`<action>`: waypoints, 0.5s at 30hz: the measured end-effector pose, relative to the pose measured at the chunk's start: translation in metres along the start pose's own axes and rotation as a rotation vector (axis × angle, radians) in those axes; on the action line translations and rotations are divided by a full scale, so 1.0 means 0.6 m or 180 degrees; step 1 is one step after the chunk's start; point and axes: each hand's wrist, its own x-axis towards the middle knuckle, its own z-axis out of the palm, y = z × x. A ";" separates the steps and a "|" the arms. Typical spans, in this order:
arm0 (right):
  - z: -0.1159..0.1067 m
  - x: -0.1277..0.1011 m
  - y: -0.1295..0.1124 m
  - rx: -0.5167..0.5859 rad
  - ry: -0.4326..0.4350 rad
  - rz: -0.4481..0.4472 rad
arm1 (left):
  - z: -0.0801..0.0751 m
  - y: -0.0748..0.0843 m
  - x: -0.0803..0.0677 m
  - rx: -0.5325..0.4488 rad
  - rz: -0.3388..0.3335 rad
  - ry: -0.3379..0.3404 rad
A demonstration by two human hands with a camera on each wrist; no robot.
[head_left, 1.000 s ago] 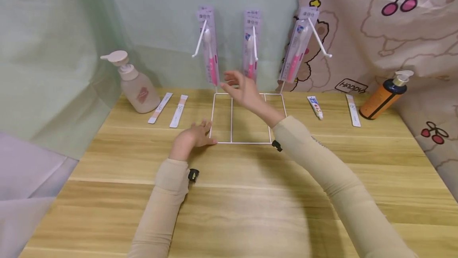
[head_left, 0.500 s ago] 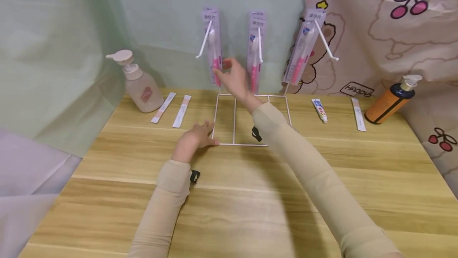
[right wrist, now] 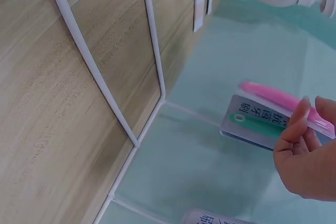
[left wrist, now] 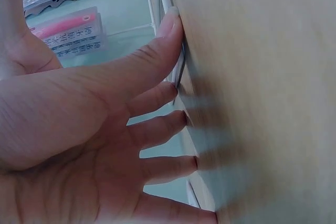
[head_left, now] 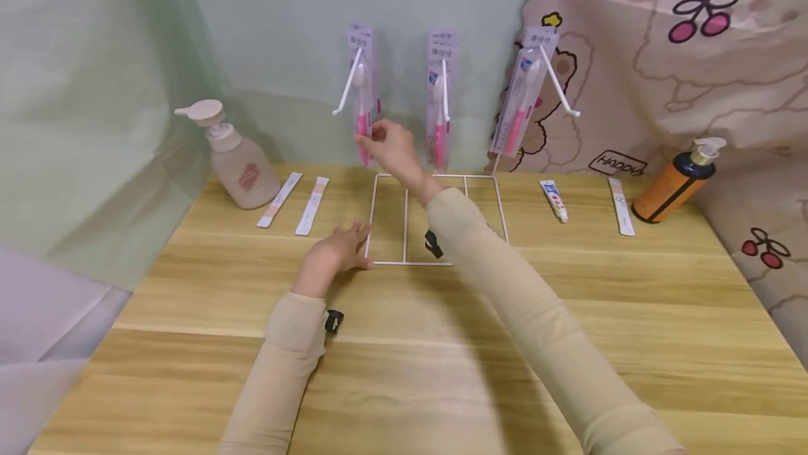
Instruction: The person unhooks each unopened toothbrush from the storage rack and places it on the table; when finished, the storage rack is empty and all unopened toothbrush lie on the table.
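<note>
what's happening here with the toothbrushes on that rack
A person in beige sleeves stands at a light wooden table with a white wire display rack. Their right hand pinches the bottom of the leftmost pink packaged toothbrush, which hangs on its hook. Their left hand rests flat on the table, fingers against the rack's base frame. Two more packaged toothbrushes hang on the other hooks; pump bottles and small tubes sit at either side.

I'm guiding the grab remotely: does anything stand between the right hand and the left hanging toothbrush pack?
Nothing visible does. The right hand is already at the bottom of the left toothbrush pack, fingertips pinching its lower edge.
</note>
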 end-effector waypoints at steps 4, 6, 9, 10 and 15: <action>0.001 -0.001 0.001 -0.0054 -0.0085 -0.0033 | 0.003 -0.001 0.000 -0.0010 0.0012 -0.0012; -0.002 -0.003 0.001 -0.0062 -0.0136 -0.0084 | 0.004 -0.001 0.001 -0.0012 0.0010 -0.0007; -0.008 -0.007 0.003 -0.0095 -0.0237 -0.0310 | 0.003 -0.002 0.001 -0.0004 0.0001 0.0008; -0.011 -0.010 0.005 -0.0093 -0.0279 -0.0409 | 0.003 -0.002 0.001 -0.0004 -0.0004 0.0009; -0.024 -0.023 0.015 -0.0234 -0.0393 -0.0742 | 0.003 -0.004 0.001 -0.0011 -0.0022 0.0012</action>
